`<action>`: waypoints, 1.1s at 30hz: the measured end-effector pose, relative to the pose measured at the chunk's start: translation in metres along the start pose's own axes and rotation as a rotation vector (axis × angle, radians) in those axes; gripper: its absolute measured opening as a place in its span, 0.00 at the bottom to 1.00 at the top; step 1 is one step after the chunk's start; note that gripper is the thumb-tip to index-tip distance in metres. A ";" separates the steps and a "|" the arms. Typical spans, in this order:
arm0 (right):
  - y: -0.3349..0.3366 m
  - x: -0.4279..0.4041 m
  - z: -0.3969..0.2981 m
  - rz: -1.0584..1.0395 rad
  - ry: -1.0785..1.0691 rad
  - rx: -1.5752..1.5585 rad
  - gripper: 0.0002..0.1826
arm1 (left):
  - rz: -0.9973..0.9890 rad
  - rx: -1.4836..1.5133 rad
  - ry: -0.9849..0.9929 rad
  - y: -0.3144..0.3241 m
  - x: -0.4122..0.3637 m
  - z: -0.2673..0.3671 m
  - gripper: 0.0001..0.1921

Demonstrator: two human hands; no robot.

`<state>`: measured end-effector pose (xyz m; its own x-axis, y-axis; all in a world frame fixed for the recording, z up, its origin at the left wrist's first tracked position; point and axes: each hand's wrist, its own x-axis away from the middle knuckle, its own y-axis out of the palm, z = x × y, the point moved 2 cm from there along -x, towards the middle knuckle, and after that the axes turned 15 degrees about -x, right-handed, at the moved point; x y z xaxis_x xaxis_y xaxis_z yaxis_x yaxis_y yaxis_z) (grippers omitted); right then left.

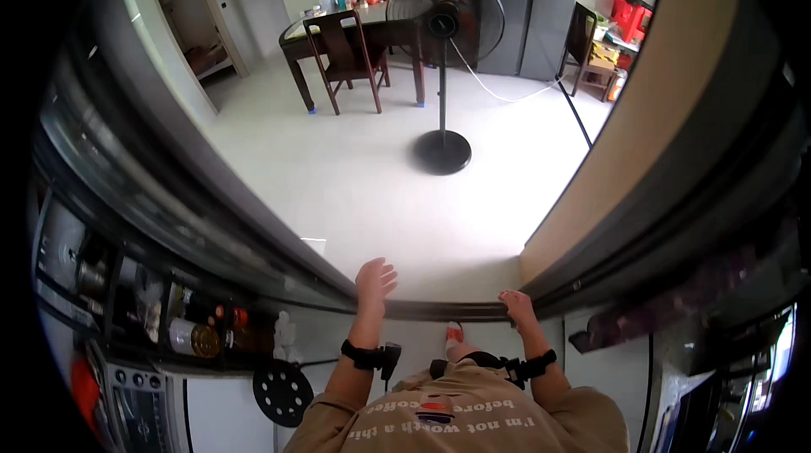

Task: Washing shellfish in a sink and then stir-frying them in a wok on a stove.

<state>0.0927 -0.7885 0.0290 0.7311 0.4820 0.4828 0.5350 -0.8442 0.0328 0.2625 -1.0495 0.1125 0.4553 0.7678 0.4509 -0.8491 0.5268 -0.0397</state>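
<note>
My left hand (376,283) is raised over the doorway's floor track (437,310), at the left side of the opening, with its fingers a little apart and nothing in it. Near the right door edge, my right hand (517,306) hangs with its fingers partly curled, and no object shows in it. Whether it touches the dark frame beside it, I cannot tell. Black straps circle both forearms. Beyond the doorway stands a black pedestal fan (443,86) on a round base, with a white cord trailing from it.
A dark wooden chair (345,51) stands by a dining table (396,21) holding various items. A grey fridge (518,10) is behind the fan. Shelves with an oil bottle (204,340) lie at lower left, near a black perforated disc (283,393).
</note>
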 end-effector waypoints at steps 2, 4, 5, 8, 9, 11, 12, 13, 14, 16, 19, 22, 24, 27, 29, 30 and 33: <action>0.011 -0.066 -0.020 0.045 -0.070 -0.005 0.15 | 0.036 0.041 0.003 0.009 -0.041 0.026 0.15; 0.020 -0.126 -0.041 0.000 -0.128 0.078 0.15 | 0.037 0.042 -0.006 0.017 -0.070 0.061 0.15; 0.030 -0.144 -0.053 -0.005 -0.118 0.082 0.15 | 0.053 0.051 0.009 0.017 -0.085 0.075 0.15; 0.075 -0.201 -0.103 -0.059 -0.300 0.138 0.14 | 0.093 0.063 0.033 0.017 -0.136 0.108 0.15; 0.092 -0.218 -0.116 -0.050 -0.184 0.105 0.14 | 0.121 0.065 0.029 0.015 -0.156 0.117 0.15; 0.118 -0.258 -0.137 -0.080 -0.138 0.102 0.15 | 0.156 0.071 0.027 0.015 -0.198 0.134 0.15; 0.129 -0.277 -0.146 -0.076 -0.136 0.099 0.15 | 0.152 0.067 0.027 0.015 -0.220 0.144 0.15; 0.139 -0.296 -0.154 -0.056 -0.124 0.072 0.15 | 0.152 0.062 0.020 0.016 -0.242 0.154 0.15; 0.151 -0.313 -0.166 -0.040 -0.115 0.045 0.14 | 0.155 0.057 0.016 0.015 -0.263 0.165 0.14; 0.169 -0.357 -0.178 -0.016 -0.107 0.012 0.14 | 0.139 0.077 0.022 0.014 -0.315 0.178 0.14; 0.186 -0.408 -0.198 0.027 -0.086 0.004 0.14 | 0.108 0.072 0.019 0.023 -0.373 0.216 0.13; 0.202 -0.458 -0.225 0.067 -0.115 0.030 0.13 | 0.095 0.008 0.042 0.034 -0.426 0.266 0.13; 0.206 -0.487 -0.239 0.098 -0.137 0.039 0.13 | 0.088 -0.035 0.053 0.043 -0.458 0.289 0.13; 0.199 -0.545 -0.259 0.196 -0.147 0.067 0.15 | 0.031 -0.077 0.105 0.067 -0.506 0.316 0.13; 0.196 -0.583 -0.273 0.252 -0.137 0.100 0.17 | 0.040 -0.121 0.107 0.083 -0.534 0.332 0.14; 0.195 -0.602 -0.284 0.297 -0.131 0.138 0.18 | 0.036 -0.123 0.108 0.091 -0.550 0.339 0.14; 0.198 -0.666 -0.316 0.296 -0.149 0.098 0.21 | 0.038 -0.134 0.171 0.112 -0.596 0.359 0.16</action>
<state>-0.4220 -1.3505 -0.0096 0.9106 0.2548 0.3255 0.3233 -0.9296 -0.1768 -0.2004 -1.5791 0.1589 0.4720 0.8326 0.2899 -0.8285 0.5313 -0.1769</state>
